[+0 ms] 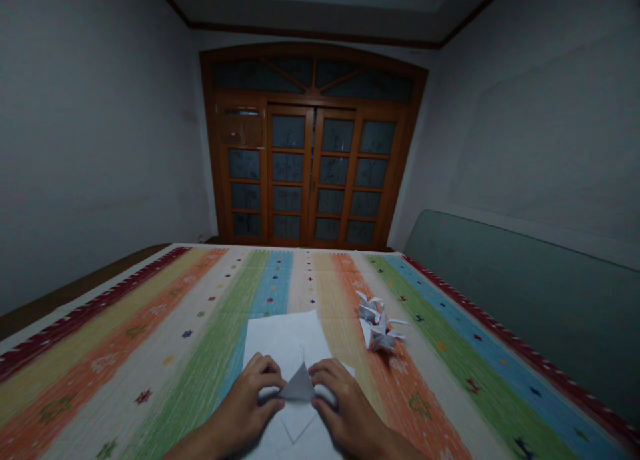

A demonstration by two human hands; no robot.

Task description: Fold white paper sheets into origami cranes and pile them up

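A small folded white paper piece (pixel 299 385) stands up as a pointed flap between both my hands. My left hand (pixel 249 407) presses its fingertips on the flap's left side. My right hand (pixel 345 407) pinches the right side, fingers curled. Both hands rest on flat white paper sheets (pixel 283 337) spread on the striped cloth. To the right of the sheets lie a few finished white origami cranes (pixel 379 322), apart from my hands.
The surface is a wide cloth (pixel 165 340) with coloured stripes and small star patterns. A dark green panel (pixel 520 293) borders it on the right. A wooden glazed door (pixel 310 173) stands at the far wall. Wooden floor (pixel 75 290) shows at left.
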